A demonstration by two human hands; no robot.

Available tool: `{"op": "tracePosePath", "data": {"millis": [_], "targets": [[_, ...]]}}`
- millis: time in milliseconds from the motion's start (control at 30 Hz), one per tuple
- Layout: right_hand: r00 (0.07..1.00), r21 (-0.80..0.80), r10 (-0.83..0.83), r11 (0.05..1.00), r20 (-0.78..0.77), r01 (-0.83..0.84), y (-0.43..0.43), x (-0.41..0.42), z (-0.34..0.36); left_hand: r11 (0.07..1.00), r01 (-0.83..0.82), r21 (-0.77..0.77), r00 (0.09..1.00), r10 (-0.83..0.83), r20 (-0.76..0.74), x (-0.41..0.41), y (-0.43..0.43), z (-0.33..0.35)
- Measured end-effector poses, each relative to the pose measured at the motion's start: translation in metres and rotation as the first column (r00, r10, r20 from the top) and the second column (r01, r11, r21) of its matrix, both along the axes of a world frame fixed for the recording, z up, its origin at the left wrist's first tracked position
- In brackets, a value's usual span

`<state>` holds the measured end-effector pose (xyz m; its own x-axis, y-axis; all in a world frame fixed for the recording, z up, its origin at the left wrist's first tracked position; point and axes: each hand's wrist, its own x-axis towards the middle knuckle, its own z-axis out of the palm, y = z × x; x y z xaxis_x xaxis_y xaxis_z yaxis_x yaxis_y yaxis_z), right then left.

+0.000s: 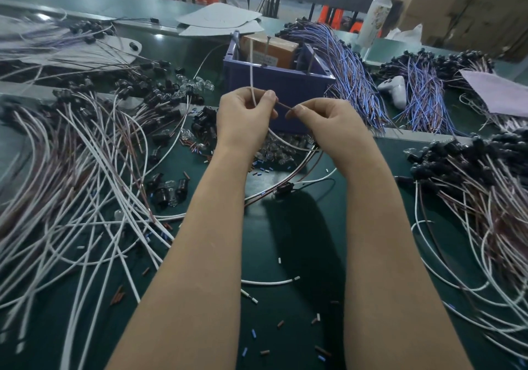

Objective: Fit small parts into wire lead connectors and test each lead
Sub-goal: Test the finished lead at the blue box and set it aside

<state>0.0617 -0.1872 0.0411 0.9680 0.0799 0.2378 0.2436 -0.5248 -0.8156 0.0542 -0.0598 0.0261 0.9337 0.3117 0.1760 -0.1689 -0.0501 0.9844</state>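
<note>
My left hand (245, 118) is raised above the green table and pinches a white wire (251, 64) that rises straight up from its fingers. My right hand (328, 124) pinches the end of a thin brown wire (284, 106) that spans the small gap between both hands. Both wires loop down behind my wrists to a black connector (285, 191) lying on the table. A heap of small clear bulbs (274, 152) lies just under my hands, in front of a blue bin (274, 84).
Bundles of white and brown leads with black connectors (85, 169) spread on the left and on the right (471, 187). Blue-purple leads (351, 69) lie behind the bin. A white bottle (377, 12) stands far right. Loose sleeve bits (280, 324) litter the green mat.
</note>
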Motion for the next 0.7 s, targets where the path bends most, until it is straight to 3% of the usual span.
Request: {"op": "tracePosePath", "data": {"millis": [67, 133, 200, 267, 367, 533, 700], "targets": [[1.000, -0.003, -0.012, 1.000, 0.005, 0.012, -0.003, 0.001, -0.002, 0.998, -0.054, -0.021, 0.998, 0.054, -0.029, 0.002, 0.003, 0.000], [0.997, 0.023, -0.082, 0.996, 0.004, 0.082, -0.008, 0.003, -0.002, 0.981, -0.116, -0.153, 0.992, 0.107, -0.064, 0.004, 0.011, -0.001], [0.987, 0.137, -0.160, 0.978, -0.006, 0.160, -0.013, 0.005, -0.002, 0.953, -0.143, -0.268, 0.989, 0.127, -0.078, 0.006, 0.016, -0.001], [0.982, 0.240, -0.186, 0.953, -0.028, 0.187, -0.011, 0.006, -0.003, 0.951, -0.144, -0.275, 0.989, 0.128, -0.073, 0.007, 0.013, 0.000], [0.983, 0.292, -0.173, 0.938, -0.065, 0.184, -0.003, 0.008, -0.005, 0.967, -0.105, -0.234, 0.994, 0.097, -0.043, 0.008, 0.003, 0.002], [0.978, 0.428, -0.202, 0.880, -0.052, 0.204, 0.004, 0.011, -0.007, 0.993, -0.109, 0.035, 0.994, 0.108, 0.030, 0.007, 0.001, -0.001], [0.972, 0.460, -0.234, 0.861, -0.020, 0.216, 0.008, 0.012, -0.009, 0.993, -0.068, 0.099, 0.998, 0.068, -0.001, 0.008, -0.001, -0.004]]}}
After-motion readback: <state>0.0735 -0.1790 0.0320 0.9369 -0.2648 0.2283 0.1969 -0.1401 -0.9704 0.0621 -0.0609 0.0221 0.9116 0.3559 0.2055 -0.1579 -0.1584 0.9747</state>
